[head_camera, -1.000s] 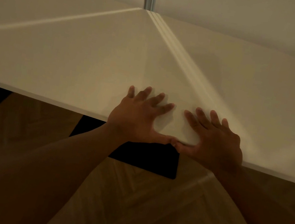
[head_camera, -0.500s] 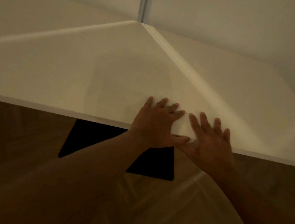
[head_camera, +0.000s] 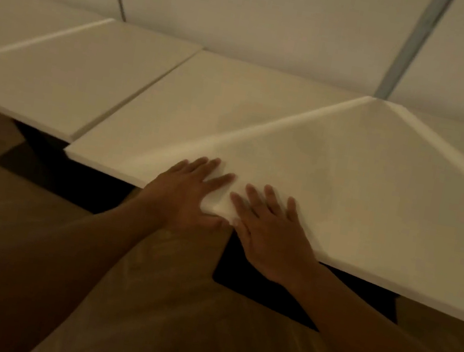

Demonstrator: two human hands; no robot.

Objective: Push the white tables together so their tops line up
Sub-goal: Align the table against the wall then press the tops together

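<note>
A row of white tables runs along the wall. The table under my hands (head_camera: 348,170) has a front edge that sits nearer to me than its left neighbour (head_camera: 206,104). A further white table (head_camera: 72,78) stands to the left, its front edge set back more, with a thin dark gap between the two. My left hand (head_camera: 187,196) lies flat with straight fingers at the front edge, thumb at the rim. My right hand (head_camera: 271,228) lies flat beside it, fingers spread on the top. The thumbs nearly touch.
Black table bases (head_camera: 282,288) (head_camera: 51,167) sit on the wooden herringbone floor (head_camera: 15,231) under the tops. A pale wall (head_camera: 252,10) with a grey vertical strip (head_camera: 412,46) stands right behind the tables. Open floor lies on my side.
The view has swung left, bringing two more tables into sight. My hands stay flat at the front edge, close together, with the left hand now nearer the seam.
</note>
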